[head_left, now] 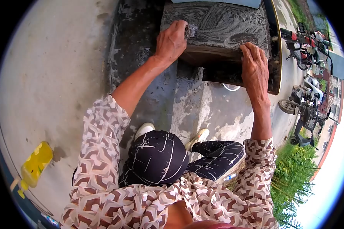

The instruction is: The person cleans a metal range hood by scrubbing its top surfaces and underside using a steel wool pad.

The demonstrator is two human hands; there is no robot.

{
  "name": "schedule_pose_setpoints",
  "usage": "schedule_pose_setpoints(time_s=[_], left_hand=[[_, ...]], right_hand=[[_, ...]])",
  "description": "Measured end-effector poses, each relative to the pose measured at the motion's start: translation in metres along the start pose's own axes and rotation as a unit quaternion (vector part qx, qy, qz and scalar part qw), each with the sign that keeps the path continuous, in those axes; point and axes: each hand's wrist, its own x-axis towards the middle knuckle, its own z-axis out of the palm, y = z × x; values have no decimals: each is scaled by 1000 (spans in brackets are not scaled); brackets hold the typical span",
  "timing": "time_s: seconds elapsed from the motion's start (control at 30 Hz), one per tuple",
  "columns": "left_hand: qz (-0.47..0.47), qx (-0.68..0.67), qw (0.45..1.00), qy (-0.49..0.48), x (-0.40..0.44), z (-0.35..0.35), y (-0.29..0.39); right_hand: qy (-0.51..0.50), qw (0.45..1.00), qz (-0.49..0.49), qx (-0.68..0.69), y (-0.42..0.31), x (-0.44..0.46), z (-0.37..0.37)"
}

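Observation:
My left hand (172, 42) is closed around a grey scouring pad, likely steel wool (190, 30), and presses it on the near left part of a box-like piece (229, 23). Grey, streaky suds cover the top face of this piece in curved strokes. With bent fingers, my right hand (255, 66) grips the near right edge of the same piece. Below that edge the piece has a dark, open hollow (221, 72). Its underside is mostly in shadow.
Wet concrete (153, 99) lies under the piece. A white round rim (231, 87) shows beneath it. At the lower left is a yellow plastic thing (37, 164). Parked scooters (307, 107) and green plants (292, 179) stand to the right.

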Motion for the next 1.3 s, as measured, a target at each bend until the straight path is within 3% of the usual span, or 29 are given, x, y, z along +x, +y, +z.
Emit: schedule_pose_setpoints(time_s=[0.17, 0.43, 0.5, 0.6, 0.63, 0.7, 0.73, 0.77, 0.87, 1.07, 1.13, 1.3], left_hand=[[-1, 6, 1000, 8, 0, 2, 3], [-19, 31, 999, -31, -4, -3, 3], [-6, 87, 994, -60, -7, -9, 9], [12, 113, 992, 53, -14, 0, 9], [-7, 40, 998, 39, -15, 4, 5], [-44, -104, 994, 6, -10, 7, 1], [-19, -106, 994, -6, -11, 9, 8], [7, -109, 994, -18, -12, 14, 22], [71, -153, 985, -31, 5, 35, 57], [247, -174, 952, 59, 78, 112, 131], [260, -109, 958, 55, 92, 115, 138], [208, -137, 967, -43, 34, 59, 71]], right_hand=[[22, 999, -39, -29, -4, 16, 12], [-33, 997, -25, 62, -1, -9, -17], [3, 1000, 7, 4, 9, -12, -36], [77, 982, 73, -154, 28, -28, -53], [117, 973, 79, -185, 41, -36, -49], [46, 967, 250, 13, 50, -46, -40], [10, 938, 329, 113, 52, -48, -38], [8, 928, 313, 200, 52, -48, -38], [20, 896, 345, 278, 57, -48, -32], [43, 895, 342, 283, 53, -47, -31], [49, 890, 337, 301, 54, -49, -28], [36, 890, 339, 303, 57, -52, -31]])
